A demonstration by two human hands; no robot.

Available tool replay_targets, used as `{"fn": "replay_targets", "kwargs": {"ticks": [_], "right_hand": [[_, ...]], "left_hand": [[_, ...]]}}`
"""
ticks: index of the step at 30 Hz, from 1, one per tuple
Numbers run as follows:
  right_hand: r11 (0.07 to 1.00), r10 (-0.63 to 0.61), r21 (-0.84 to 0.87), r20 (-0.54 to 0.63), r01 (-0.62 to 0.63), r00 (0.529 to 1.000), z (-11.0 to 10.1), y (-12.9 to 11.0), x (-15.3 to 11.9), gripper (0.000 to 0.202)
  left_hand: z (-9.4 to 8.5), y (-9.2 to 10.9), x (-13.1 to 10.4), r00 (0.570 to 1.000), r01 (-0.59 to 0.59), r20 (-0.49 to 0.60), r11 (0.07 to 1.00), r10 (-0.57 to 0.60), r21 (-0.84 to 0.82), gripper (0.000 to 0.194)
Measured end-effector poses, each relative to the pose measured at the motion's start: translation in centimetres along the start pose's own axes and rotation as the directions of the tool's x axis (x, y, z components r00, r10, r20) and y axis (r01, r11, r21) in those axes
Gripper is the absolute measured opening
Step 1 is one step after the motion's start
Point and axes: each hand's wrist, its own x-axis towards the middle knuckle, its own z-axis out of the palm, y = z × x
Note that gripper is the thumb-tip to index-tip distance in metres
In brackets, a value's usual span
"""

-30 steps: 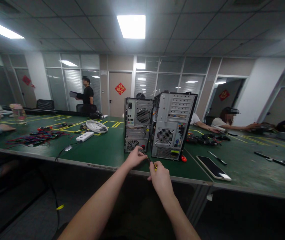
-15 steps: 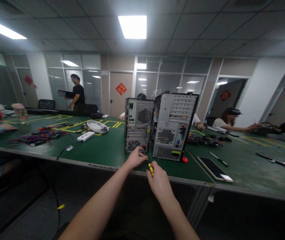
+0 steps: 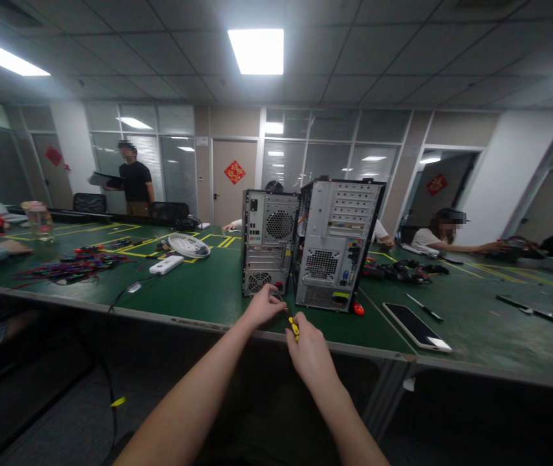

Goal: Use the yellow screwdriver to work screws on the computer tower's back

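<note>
My right hand (image 3: 310,349) is closed around a screwdriver with a yellow handle (image 3: 294,329). Its thin shaft slants up and left to the lower right corner of a grey computer case (image 3: 269,259), the smaller of two, seen from behind. My left hand (image 3: 264,307) is closed too, thumb and fingers pinched on the screwdriver's shaft close to its tip. Fingers and glare-free shadow keep me from seeing what the tip touches. Close on the right stands the taller computer case (image 3: 337,246), also upright with its back towards me.
A phone (image 3: 416,327), a thin pen-like tool (image 3: 424,307) and a red-orange object (image 3: 358,309) lie to the right. Tangled cables (image 3: 79,265), a white power strip (image 3: 166,264) and a white round grille (image 3: 189,246) occupy the left. Co-workers sit around the green table (image 3: 208,304); one person (image 3: 135,181) stands behind.
The standing person at the back has moved left. My hands and the screwdriver hold almost the same position against the smaller computer case.
</note>
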Motion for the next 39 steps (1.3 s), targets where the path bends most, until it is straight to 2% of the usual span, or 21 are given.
{"fn": "replay_targets", "kwargs": {"ticks": [9, 16, 21, 27, 29, 34, 39], "right_hand": [[0.999, 0.019, 0.050, 0.026, -0.020, 0.999, -0.1, 0.4, 0.0, 0.010], [0.974, 0.074, 0.215, -0.005, -0.071, 0.997, 1.1, 1.3, 0.9, 0.009], [0.981, 0.026, 0.194, -0.045, -0.017, 0.999, 1.9, 1.3, 1.0, 0.007], [0.992, -0.060, 0.105, -0.106, 0.071, 0.993, 1.7, 1.0, 0.2, 0.024], [0.991, -0.063, 0.112, -0.124, 0.077, 0.990, 1.7, 1.1, 0.3, 0.021], [0.975, 0.062, 0.217, -0.083, -0.042, 0.995, 1.6, 1.3, 0.8, 0.004], [0.980, 0.055, 0.195, -0.096, -0.035, 0.994, 1.6, 1.2, 0.9, 0.003]], "left_hand": [[-0.1, 0.2, -0.2, 1.000, -0.011, 0.000, 1.000, 0.011, 0.010, 0.046], [0.0, 0.1, -0.1, 1.000, -0.011, -0.009, 1.000, 0.011, 0.026, 0.044], [0.0, -0.1, 0.0, 1.000, -0.012, -0.009, 0.999, 0.012, 0.038, 0.044], [0.1, 0.1, -0.1, 1.000, 0.006, -0.005, 1.000, -0.006, 0.031, 0.045], [0.1, 0.2, -0.1, 1.000, 0.004, -0.001, 1.000, -0.004, 0.024, 0.044], [0.1, 0.1, 0.0, 1.000, -0.006, -0.013, 1.000, 0.006, 0.022, 0.043], [0.1, -0.1, 0.0, 1.000, -0.014, -0.028, 1.000, 0.014, 0.017, 0.043]]}}
